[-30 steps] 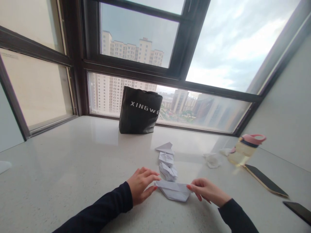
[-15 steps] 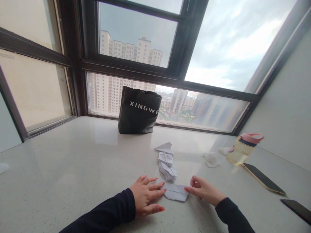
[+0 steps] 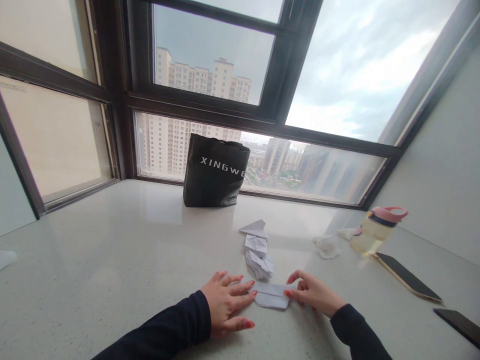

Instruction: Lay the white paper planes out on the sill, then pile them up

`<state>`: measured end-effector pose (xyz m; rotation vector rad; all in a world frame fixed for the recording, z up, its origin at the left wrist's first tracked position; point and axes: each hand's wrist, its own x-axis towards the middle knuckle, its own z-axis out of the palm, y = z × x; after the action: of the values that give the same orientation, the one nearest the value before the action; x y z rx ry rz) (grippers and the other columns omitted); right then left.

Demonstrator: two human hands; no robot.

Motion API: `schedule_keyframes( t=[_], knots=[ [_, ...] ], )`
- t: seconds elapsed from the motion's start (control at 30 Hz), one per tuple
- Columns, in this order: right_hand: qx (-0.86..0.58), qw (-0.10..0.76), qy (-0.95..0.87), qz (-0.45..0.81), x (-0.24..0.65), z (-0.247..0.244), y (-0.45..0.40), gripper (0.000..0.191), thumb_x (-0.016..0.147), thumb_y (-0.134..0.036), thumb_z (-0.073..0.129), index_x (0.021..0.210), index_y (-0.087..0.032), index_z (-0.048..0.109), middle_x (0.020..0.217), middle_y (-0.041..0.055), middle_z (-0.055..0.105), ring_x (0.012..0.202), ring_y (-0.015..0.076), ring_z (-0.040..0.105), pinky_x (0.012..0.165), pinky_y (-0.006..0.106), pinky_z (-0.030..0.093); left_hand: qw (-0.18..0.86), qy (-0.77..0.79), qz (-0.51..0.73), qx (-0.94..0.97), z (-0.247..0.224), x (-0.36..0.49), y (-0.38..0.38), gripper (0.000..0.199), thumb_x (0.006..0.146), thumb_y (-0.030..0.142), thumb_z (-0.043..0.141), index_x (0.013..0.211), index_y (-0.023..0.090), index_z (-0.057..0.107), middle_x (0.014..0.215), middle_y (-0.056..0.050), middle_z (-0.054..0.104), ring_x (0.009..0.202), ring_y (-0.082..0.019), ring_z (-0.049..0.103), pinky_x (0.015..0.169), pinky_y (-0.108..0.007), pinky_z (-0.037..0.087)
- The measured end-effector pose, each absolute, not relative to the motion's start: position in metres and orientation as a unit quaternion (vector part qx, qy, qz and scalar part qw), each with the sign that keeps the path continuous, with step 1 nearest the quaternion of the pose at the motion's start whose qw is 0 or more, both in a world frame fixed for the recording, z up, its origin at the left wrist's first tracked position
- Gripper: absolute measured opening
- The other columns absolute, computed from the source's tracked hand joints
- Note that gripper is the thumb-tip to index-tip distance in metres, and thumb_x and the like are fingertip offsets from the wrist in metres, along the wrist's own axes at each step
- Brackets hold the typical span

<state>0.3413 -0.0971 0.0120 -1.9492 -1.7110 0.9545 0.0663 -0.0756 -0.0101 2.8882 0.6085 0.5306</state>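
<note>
A folded white sheet of paper (image 3: 270, 296) lies on the pale speckled counter, with creases running along its length. My left hand (image 3: 228, 305) rests flat with fingers spread, its fingertips on the paper's left end. At the paper's right end, my right hand (image 3: 313, 292) grips the edge between thumb and curled index finger. Just beyond are several folded paper pieces in a row: a crumpled-looking folded piece (image 3: 259, 265), a smaller folded piece (image 3: 256, 245) and a pointed paper plane (image 3: 255, 228).
Against the window stands a black bag (image 3: 215, 172) with white lettering. To the right are a pink-lidded bottle (image 3: 375, 232), a crumpled tissue (image 3: 326, 247), a phone (image 3: 407, 277) and another dark flat device (image 3: 459, 324). Something white (image 3: 6, 258) lies at the far left.
My right index finger has moved left and in toward the paper's upper right corner, while the thumb stays on its right end. My left hand has hardly moved.
</note>
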Motion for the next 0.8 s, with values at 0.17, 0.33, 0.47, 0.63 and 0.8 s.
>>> schedule_keyframes(
  t=[0.17, 0.33, 0.47, 0.63, 0.8],
  knots=[
    [-0.690, 0.196, -0.609, 0.338, 0.3415, 0.0119, -0.0969, 0.047, 0.054, -0.057, 0.059, 0.075, -0.018, 0.044, 0.043, -0.0096, 0.042, 0.035, 0.0041, 0.032, 0.033, 0.016, 0.021, 0.069, 0.203, 0.178, 0.960, -0.0091, 0.0669, -0.0757, 0.051, 0.079, 0.056, 0.033, 0.122, 0.029, 0.037, 0.129, -0.002, 0.038, 0.112, -0.028, 0.036, 0.089, -0.043, 0.024],
    [-0.682, 0.201, -0.615, 0.341, 0.3437, 0.0102, -0.0967, 0.045, 0.055, -0.056, 0.060, 0.076, -0.019, 0.044, 0.043, -0.0096, 0.042, 0.036, 0.0042, 0.033, 0.034, 0.016, 0.022, 0.077, 0.199, 0.187, 0.959, -0.0096, 0.0662, -0.0747, 0.051, 0.079, 0.056, 0.035, 0.123, 0.031, 0.034, 0.129, -0.001, 0.038, 0.112, -0.028, 0.037, 0.089, -0.042, 0.023],
    [-0.680, 0.206, -0.611, 0.350, 0.3464, 0.0071, -0.0958, 0.045, 0.057, -0.055, 0.059, 0.078, -0.019, 0.043, 0.043, -0.0105, 0.040, 0.036, 0.0045, 0.033, 0.034, 0.016, 0.021, 0.081, 0.193, 0.182, 0.961, -0.0090, 0.0653, -0.0747, 0.050, 0.078, 0.057, 0.036, 0.124, 0.036, 0.033, 0.131, -0.001, 0.035, 0.112, -0.030, 0.036, 0.088, -0.044, 0.022],
    [-0.678, 0.205, -0.618, 0.342, 0.3462, 0.0076, -0.0959, 0.046, 0.057, -0.056, 0.058, 0.078, -0.019, 0.043, 0.045, -0.0106, 0.038, 0.037, 0.0046, 0.032, 0.036, 0.017, 0.023, 0.076, 0.181, 0.173, 0.965, -0.0088, 0.0643, -0.0745, 0.049, 0.074, 0.059, 0.042, 0.119, 0.039, 0.038, 0.132, -0.003, 0.033, 0.112, -0.033, 0.036, 0.086, -0.049, 0.022],
    [-0.678, 0.201, -0.617, 0.344, 0.3437, 0.0102, -0.0964, 0.049, 0.055, -0.058, 0.058, 0.079, -0.019, 0.041, 0.046, -0.0102, 0.038, 0.037, 0.0053, 0.033, 0.035, 0.017, 0.023, 0.060, 0.174, 0.177, 0.967, -0.0098, 0.0646, -0.0732, 0.049, 0.073, 0.058, 0.044, 0.118, 0.040, 0.039, 0.131, -0.003, 0.034, 0.111, -0.032, 0.036, 0.087, -0.047, 0.023]
  ],
)
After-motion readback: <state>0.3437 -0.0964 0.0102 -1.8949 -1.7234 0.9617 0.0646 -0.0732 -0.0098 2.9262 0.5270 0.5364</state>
